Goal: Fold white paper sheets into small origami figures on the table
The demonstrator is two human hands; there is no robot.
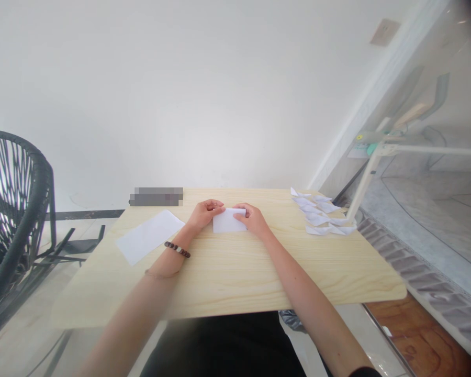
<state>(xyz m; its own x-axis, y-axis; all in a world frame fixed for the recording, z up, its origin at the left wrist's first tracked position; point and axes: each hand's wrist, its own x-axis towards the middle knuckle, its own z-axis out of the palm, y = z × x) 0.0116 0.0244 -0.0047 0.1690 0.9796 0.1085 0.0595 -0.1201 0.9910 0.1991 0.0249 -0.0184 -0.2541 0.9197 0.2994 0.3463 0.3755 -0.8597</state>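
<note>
A small folded sheet of white paper is held between my two hands over the middle of the table. My left hand pinches its upper left corner with thumb and fingers. At the right end, my right hand grips the same paper, thumb on the near face and fingers behind the top edge. Flat on the table to the left lies a larger white sheet. Several folded white paper pieces with pointed tips stand in rows at the right.
The light wooden table meets a white wall at the back. A blurred-out dark item lies at its far left corner. A dark woven chair stands on the left, and a white metal frame rises beyond the right edge.
</note>
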